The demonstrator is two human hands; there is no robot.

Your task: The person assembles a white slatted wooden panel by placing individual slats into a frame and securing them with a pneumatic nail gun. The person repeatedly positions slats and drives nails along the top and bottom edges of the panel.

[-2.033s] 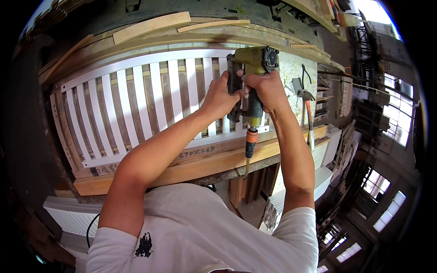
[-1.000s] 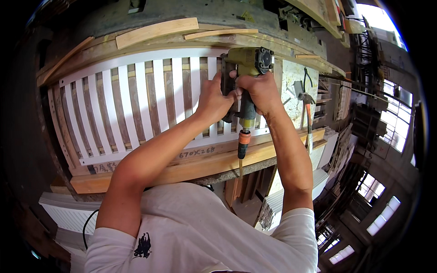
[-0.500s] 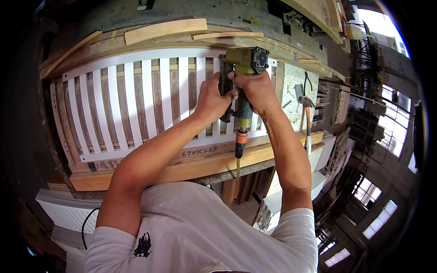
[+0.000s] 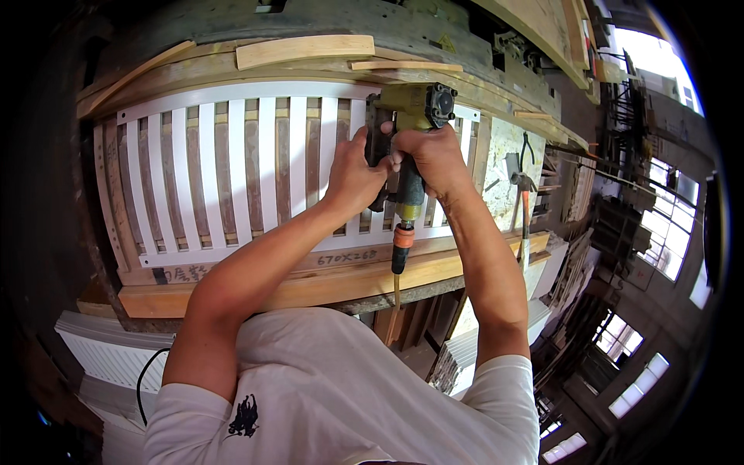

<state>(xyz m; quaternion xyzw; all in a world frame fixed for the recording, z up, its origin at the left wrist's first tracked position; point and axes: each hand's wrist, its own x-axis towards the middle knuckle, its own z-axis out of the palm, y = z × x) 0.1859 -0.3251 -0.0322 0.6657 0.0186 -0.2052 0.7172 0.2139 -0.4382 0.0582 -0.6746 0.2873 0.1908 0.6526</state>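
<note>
A white slatted panel (image 4: 207, 170) lies in a wooden frame on the bench, its narrow strips running between two long rails. Over its right part I hold an olive-green air nail gun (image 4: 411, 105) with a dark grip. My right hand (image 4: 435, 159) is wrapped round the grip, just below the tool's head. My left hand (image 4: 353, 177) is closed on the black magazine along the tool's left side. From the grip's lower end, an orange and black hose coupling (image 4: 402, 240) leads to a thin hose. The nose's contact with the panel is hidden.
To the right, a claw hammer (image 4: 525, 194) and pliers (image 4: 527, 147) lie on a pale, stained board. Loose wooden strips (image 4: 306, 51) rest along the far edge. A thick wooden beam (image 4: 310, 285) borders the near side. White ribbed panels (image 4: 108, 349) are stacked at lower left.
The nail gun and both hands have shifted slightly left along the panel. The hose hangs at a slightly different angle, and the view has turned a little. Both hands keep their hold.
</note>
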